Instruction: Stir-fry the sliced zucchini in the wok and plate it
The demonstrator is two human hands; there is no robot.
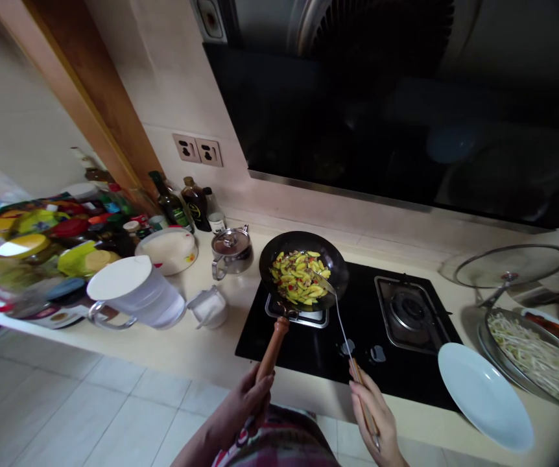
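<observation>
A black wok [340, 264] sits over the left burner of the hob, holding yellow-green slices with red bits [299, 275]. My left hand [255, 391] is wrapped round the wok's wooden handle [273, 350]. In my right hand [374, 415] is the wooden grip of a long metal spatula [342, 324]. The spatula's blade rests among the slices at the right side of the wok. Both hands are near the counter's front edge.
Right of the hob [309, 370] lie a pale oval plate [486, 395], a bowl of bean sprouts [532, 350] and a glass lid [513, 264]. To the left stand a lidded steel pot [231, 251], a water pitcher [138, 295], a small white container [209, 308] and several bottles and jars.
</observation>
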